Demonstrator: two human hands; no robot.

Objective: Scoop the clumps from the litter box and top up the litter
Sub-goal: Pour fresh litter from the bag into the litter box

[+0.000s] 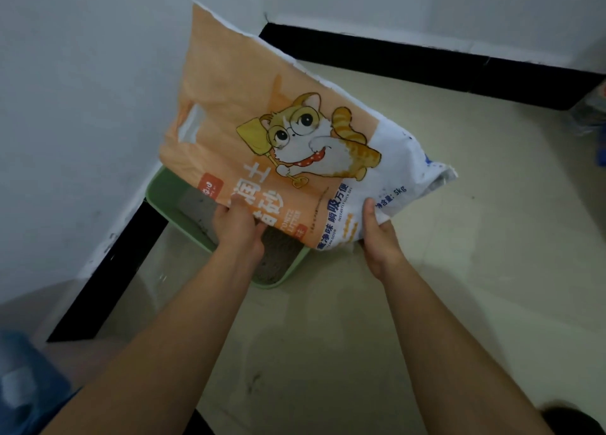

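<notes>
Orange cat-print litter bag (295, 139) tilted over green litter box (157, 192)

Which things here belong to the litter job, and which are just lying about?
In use: orange-and-white plastic litter bag with cartoon cat, gripped by left hand and right hand; green plastic litter box holding grey litter.
Lying about: blurred blue object at lower left; indistinct clutter at right edge.

One bag (282, 133), one box (157, 188), two hands (237, 226) (380, 239)
</notes>
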